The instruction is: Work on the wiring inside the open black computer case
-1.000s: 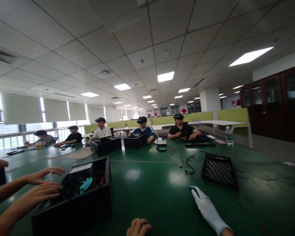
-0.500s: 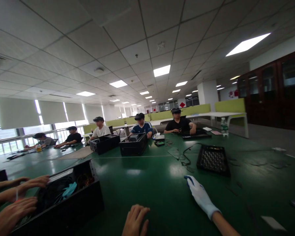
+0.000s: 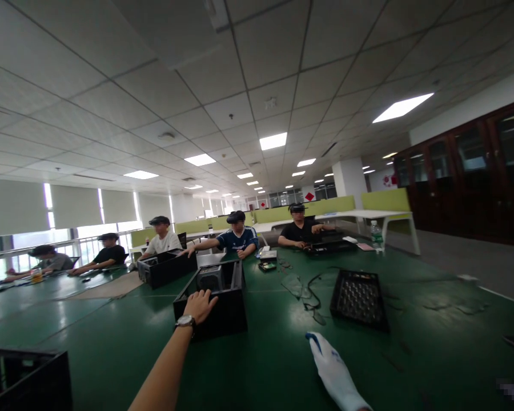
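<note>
My left hand (image 3: 200, 306), bare and with a watch on the wrist, reaches forward and grips the near rim of a black computer case (image 3: 223, 314). The case is open at the top, and a grey metal box (image 3: 211, 278), which looks like a power supply, shows inside it. My right hand (image 3: 332, 365) wears a white glove with blue fingertips. It is low over the green table with fingers extended and nothing visible in it. Beyond it lies a black panel (image 3: 360, 299) with a honeycomb-like pattern.
Another open black case (image 3: 25, 379) stands at the lower left, and a third (image 3: 167, 267) farther back. Cables (image 3: 310, 294), a small green board (image 3: 267, 266) and a water bottle (image 3: 377, 237) are on the table (image 3: 278, 325). Co-workers sit opposite; one stretches an arm (image 3: 205, 245) towards the cases.
My left hand has reached forward onto the middle case, which is now closer to me. The near-left case has shifted left, and the other hands at it are out of view. The view tilted up.
</note>
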Motion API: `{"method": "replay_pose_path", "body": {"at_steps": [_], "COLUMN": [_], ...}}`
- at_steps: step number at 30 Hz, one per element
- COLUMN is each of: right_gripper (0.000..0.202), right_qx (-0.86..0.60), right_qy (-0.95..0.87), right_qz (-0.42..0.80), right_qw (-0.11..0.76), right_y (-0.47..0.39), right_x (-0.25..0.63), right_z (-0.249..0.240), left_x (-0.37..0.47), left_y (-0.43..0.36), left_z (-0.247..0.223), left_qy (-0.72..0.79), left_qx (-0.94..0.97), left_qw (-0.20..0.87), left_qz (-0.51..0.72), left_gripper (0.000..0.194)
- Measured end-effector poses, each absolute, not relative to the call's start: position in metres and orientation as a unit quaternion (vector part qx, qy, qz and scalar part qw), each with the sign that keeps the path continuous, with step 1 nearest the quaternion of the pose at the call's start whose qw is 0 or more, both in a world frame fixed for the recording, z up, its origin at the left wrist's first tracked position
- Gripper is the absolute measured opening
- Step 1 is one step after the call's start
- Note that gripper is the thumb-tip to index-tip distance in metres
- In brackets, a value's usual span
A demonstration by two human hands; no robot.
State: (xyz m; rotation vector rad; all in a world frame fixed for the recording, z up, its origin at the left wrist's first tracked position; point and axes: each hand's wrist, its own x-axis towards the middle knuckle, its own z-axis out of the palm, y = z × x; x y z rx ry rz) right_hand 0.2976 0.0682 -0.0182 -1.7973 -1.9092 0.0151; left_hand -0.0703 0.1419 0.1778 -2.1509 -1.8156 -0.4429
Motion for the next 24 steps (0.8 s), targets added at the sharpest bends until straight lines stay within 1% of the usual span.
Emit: {"method": "replay_pose_path", "body": {"at_steps": [4,6,9,11,12,14,15,16,18,20,22,24], "right_gripper": [0.064,0.061,0.063,0.066,0.066,0.065,0.063,0.061,0.059,0.055,0.049,0.041], "right_qx": [-0.673,-0.68,-0.688,-0.673,-0.659,-0.62,-0.599,-0.574,-0.513,-0.441,-0.341,-0.289], "right_qy": [-0.688,-0.671,-0.644,-0.644,-0.648,-0.661,-0.665,-0.671,-0.703,-0.772,-0.874,-0.93], "right_qz": [0.024,0.052,0.107,0.152,0.169,0.178,0.162,0.142,0.112,0.094,0.068,0.048], "right_qw": [0.271,0.292,0.318,0.331,0.342,0.384,0.416,0.447,0.48,0.449,0.339,0.223], "right_y": [0.067,0.065,0.052,0.032,0.019,-0.012,-0.029,-0.045,-0.077,-0.106,-0.132,-0.148], "right_x": [0.297,0.294,0.288,0.288,0.289,0.293,0.295,0.294,0.285,0.261,0.229,0.194], "right_z": [-0.009,-0.005,-0.001,0.005,0.012,0.034,0.051,0.07,0.112,0.153,0.183,0.199], "left_x": [-0.058,-0.056,-0.06,-0.069,-0.075,-0.088,-0.094,-0.1,-0.107,-0.109,-0.106,-0.1], "left_y": [0.112,0.075,-0.005,-0.063,-0.088,-0.122,-0.13,-0.131,-0.121,-0.104,-0.088,-0.08], "left_z": [0.184,0.184,0.184,0.189,0.194,0.205,0.208,0.209,0.202,0.188,0.175,0.166], "left_qy": [-0.641,-0.634,-0.609,-0.572,-0.544,-0.495,-0.477,-0.465,-0.443,-0.419,-0.406,-0.412], "left_qx": [-0.749,-0.76,-0.787,-0.819,-0.835,-0.856,-0.864,-0.874,-0.894,-0.905,-0.902,-0.893], "left_qw": [0.12,0.107,0.077,0.009,-0.059,-0.131,-0.14,-0.126,-0.071,-0.008,0.031,0.041], "left_qz": [-0.113,-0.094,-0.068,-0.051,-0.054,-0.074,-0.077,-0.068,-0.009,0.074,0.144,0.174], "left_gripper": [0.035,0.038,0.043,0.044,0.048,0.046,0.045,0.048,0.064,0.076,0.083,0.09]}}
